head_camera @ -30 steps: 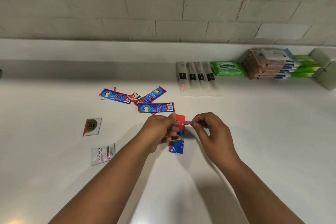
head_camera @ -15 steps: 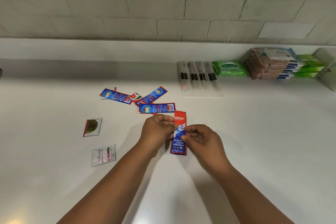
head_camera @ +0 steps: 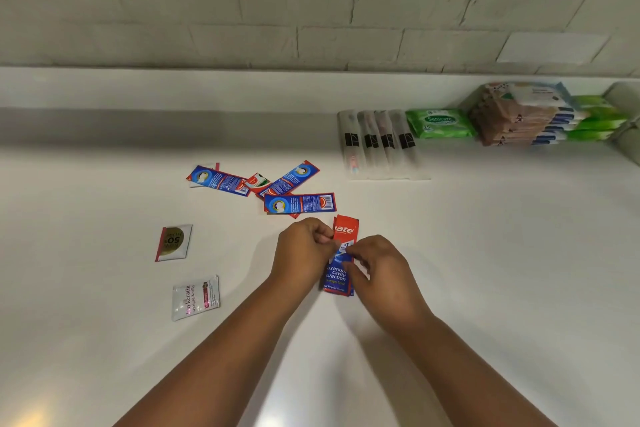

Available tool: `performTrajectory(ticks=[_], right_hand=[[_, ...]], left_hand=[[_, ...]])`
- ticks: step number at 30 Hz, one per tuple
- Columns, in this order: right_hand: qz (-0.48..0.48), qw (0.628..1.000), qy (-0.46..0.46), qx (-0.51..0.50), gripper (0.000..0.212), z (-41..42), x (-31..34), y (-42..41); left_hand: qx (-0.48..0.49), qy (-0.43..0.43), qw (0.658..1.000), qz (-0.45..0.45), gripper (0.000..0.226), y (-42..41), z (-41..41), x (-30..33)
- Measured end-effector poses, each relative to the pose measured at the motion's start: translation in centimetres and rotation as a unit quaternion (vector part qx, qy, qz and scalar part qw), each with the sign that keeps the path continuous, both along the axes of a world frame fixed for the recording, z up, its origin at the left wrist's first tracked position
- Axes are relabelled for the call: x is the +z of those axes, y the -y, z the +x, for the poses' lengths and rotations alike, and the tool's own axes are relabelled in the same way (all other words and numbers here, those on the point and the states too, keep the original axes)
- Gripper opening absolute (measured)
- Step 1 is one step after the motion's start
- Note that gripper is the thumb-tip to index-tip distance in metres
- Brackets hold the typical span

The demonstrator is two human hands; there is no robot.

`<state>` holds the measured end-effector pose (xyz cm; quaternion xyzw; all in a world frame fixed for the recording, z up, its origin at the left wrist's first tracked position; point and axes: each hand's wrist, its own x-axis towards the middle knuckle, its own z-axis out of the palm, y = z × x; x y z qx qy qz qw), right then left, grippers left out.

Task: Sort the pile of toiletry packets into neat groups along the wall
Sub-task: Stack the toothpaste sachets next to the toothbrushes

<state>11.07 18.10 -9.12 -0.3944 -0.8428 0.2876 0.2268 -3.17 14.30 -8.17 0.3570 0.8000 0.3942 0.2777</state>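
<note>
1. Toothpaste sachets (head_camera: 341,255), red and blue and stacked together, stand lengthwise between both hands just above the white counter (head_camera: 485,253), near its middle.
2. Left hand (head_camera: 304,255) curls its fingers round the stack's left edge, pinching it near the top.
3. Right hand (head_camera: 381,270) pinches the stack's right edge with thumb and fingertips, lower down.
4. Loose toothpaste packets (head_camera: 273,187), blue sides up, lie scattered and overlapping just beyond the hands, well short of the wall.
5. A gold-labelled sachet (head_camera: 173,242) lies alone to the left; a white shampoo sachet (head_camera: 195,298) lies nearer, apart from it.
6. Against the back ledge on the right, four clear wrapped packets (head_camera: 379,144) lie side by side in a row.
7. Just beside them sits a green wipes pack (head_camera: 440,123), then a stack of brown and blue packs (head_camera: 519,118) with more green packs (head_camera: 595,118) behind.
</note>
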Motion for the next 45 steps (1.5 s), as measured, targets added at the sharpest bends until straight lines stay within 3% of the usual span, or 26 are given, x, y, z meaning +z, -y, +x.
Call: performTrajectory(ticks=[4,7,9,11,18,21,23,25,27,30,32,34,42,45], right_hand=[[0.022,1.0,-0.011,-0.012,0.015,-0.3,0.9,-0.7],[0.018,0.999,-0.036,-0.021,0.009,-0.9,1.8,-1.4],[0.023,0.999,-0.042,-0.023,0.007,-1.4,2.4,-1.9],[0.019,0.999,-0.04,-0.026,0.009,-1.8,2.7,-2.3],[-0.042,0.997,-0.042,-0.048,0.015,-2.2,2.5,-2.9],[-0.046,0.996,-0.043,-0.056,0.01,-2.2,2.6,-3.0],[-0.056,0.994,-0.062,-0.076,0.009,-2.3,2.8,-3.1],[-0.101,0.984,-0.103,-0.105,0.014,-2.3,3.0,-3.2],[-0.17,0.966,-0.149,-0.128,0.018,-2.3,3.3,-3.3],[-0.297,0.915,-0.233,-0.144,0.023,-2.2,3.7,-2.9],[-0.334,0.893,-0.263,-0.149,0.025,-1.9,3.7,-2.5],[-0.335,0.895,-0.25,-0.157,0.024,-1.5,3.4,-2.0],[-0.299,0.923,-0.169,-0.176,0.023,-1.3,1.8,-1.2],[-0.276,0.935,-0.135,-0.177,0.022,-1.5,1.6,-1.2]], left_hand=[[0.004,-0.034,0.996,0.081,0.017,-0.4,-1.2,0.4],[-0.047,-0.202,0.97,0.124,0.016,-1.6,-3.5,0.6],[-0.11,-0.326,0.935,0.087,0.021,-2.4,-5.0,0.6],[-0.153,-0.391,0.907,0.025,0.028,-2.9,-5.8,0.7],[-0.226,-0.483,0.843,-0.069,0.029,-3.9,-6.1,1.1],[-0.222,-0.541,0.81,-0.044,0.009,-3.7,-6.2,1.3],[-0.172,-0.504,0.845,0.043,0.004,-3.7,-6.2,1.6],[-0.11,-0.324,0.931,0.129,0.009,-3.3,-5.3,3.0],[-0.076,-0.108,0.984,0.119,0.014,-3.0,-4.0,4.2],[-0.056,0.093,0.989,0.097,0.008,-2.6,-2.5,4.3],[-0.049,0.157,0.983,0.085,0.005,-2.2,-2.0,3.7],[-0.053,0.148,0.985,0.063,0.005,-1.9,-1.8,2.8],[-0.056,-0.019,0.998,0.02,0.009,-1.3,-1.0,1.0],[-0.05,-0.038,0.998,0.017,0.014,-1.1,-0.9,0.6]])
